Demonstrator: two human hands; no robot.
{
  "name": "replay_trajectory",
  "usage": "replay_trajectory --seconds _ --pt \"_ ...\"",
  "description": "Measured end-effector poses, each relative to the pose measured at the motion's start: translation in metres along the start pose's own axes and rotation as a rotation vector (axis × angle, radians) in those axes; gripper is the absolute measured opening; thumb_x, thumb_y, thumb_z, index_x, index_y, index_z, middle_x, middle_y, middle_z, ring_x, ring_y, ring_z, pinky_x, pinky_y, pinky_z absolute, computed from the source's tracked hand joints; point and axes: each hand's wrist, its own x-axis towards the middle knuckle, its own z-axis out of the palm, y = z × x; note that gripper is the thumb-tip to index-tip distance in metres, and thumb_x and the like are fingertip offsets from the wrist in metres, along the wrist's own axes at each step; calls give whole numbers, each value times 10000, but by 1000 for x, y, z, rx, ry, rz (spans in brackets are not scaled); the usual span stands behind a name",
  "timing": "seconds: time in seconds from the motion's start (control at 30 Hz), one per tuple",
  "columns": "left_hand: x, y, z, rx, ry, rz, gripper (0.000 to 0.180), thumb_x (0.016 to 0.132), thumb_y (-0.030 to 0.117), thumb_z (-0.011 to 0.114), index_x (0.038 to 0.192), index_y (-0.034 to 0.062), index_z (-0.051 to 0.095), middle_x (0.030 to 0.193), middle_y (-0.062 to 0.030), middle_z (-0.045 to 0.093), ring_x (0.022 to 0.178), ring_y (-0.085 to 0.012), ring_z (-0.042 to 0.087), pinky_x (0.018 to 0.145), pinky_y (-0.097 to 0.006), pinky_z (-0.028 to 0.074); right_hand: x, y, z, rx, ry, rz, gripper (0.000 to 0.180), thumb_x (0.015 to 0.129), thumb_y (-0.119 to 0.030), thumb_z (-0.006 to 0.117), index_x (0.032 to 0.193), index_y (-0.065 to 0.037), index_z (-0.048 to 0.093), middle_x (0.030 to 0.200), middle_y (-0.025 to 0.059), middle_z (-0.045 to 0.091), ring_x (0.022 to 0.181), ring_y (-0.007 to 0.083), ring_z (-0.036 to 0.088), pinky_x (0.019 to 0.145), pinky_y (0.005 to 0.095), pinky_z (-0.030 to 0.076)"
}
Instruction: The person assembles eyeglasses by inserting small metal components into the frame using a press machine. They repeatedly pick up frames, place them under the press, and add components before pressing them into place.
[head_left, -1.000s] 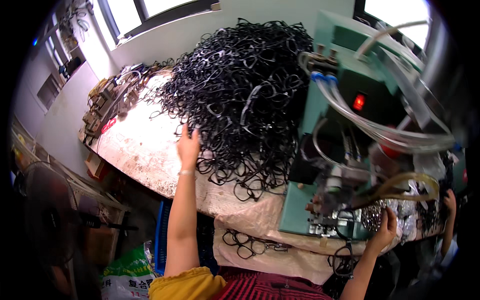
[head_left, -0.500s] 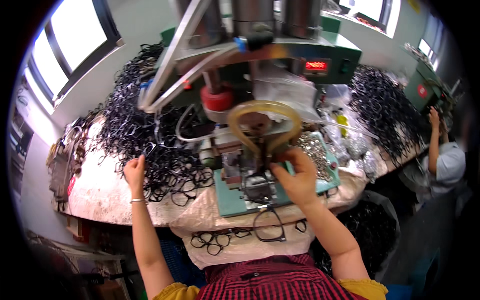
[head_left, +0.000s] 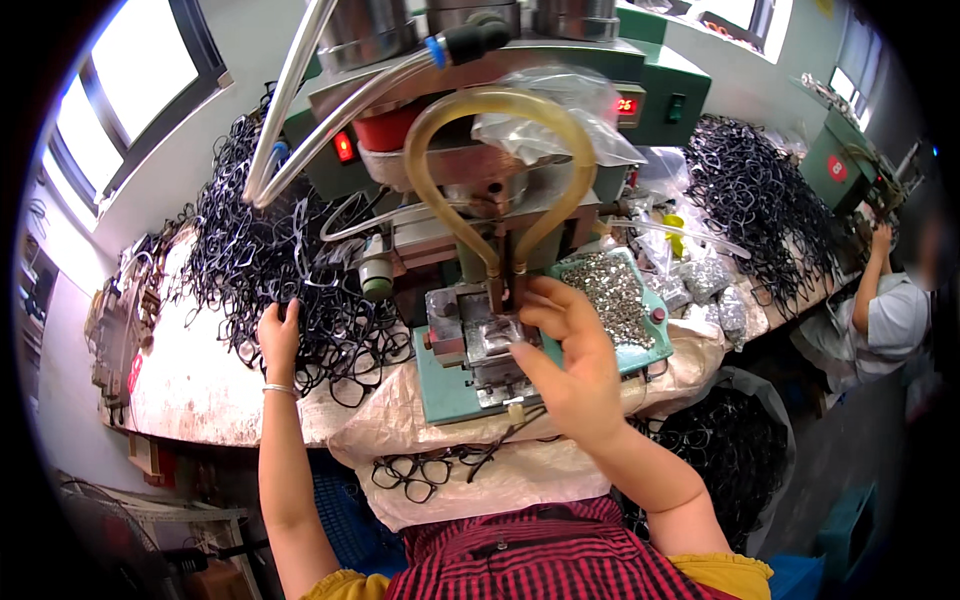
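Observation:
At the near edge of a large heap of black eyeglass frames, my left hand has its thumb and a finger up and apart; its other fingers are hidden. My right hand is beside the small metal jig of a bench press. Its thumb and fingers are spread, with nothing visible between them. Two copper-coloured electrodes on a looped yellowish hose stand just behind the jig. Below the green base, a dark eyeglass frame shows nearly edge-on, tilted.
A green tray of small metal parts lies right of the jig. Several frames rest on the cloth before me. Another heap is at the far right, near a co-worker. A dark-filled bag stands lower right.
The eyeglass frame that hung upright from the jig is now off it, tilted below the base. My right hand has opened wider and lowered slightly. The left hand's fingers have spread.

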Motion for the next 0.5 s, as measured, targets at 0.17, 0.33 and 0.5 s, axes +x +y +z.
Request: replay_trajectory --seconds 0.17,0.33,0.5 --pt "-4 35 -42 168 296 101 495 969 454 607 749 33 467 724 -171 550 721 -378 553 665 -493 428 18 39 -118 -922 161 -34 387 825 -88 723 1204 -33 667 1151 123 699 1069 285 656 935 373 509" --pt "46 82 -78 -213 241 29 546 1032 469 488 853 -30 619 747 -147 561 673 -290 493 656 -403 413 12 92 -173 -1346 293 -155 172 880 -138 684 1010 -25 680 892 130 635 867 314 584 796 409 464" --pt "-23 200 -106 -882 288 6 222 1034 161 528 1026 -10 669 847 -15 607 704 -99 526 672 -253 454 9 94 -125 -1294 251 -274 112 819 -128 725 892 -53 687 859 103 649 886 323 591 799 412 470"
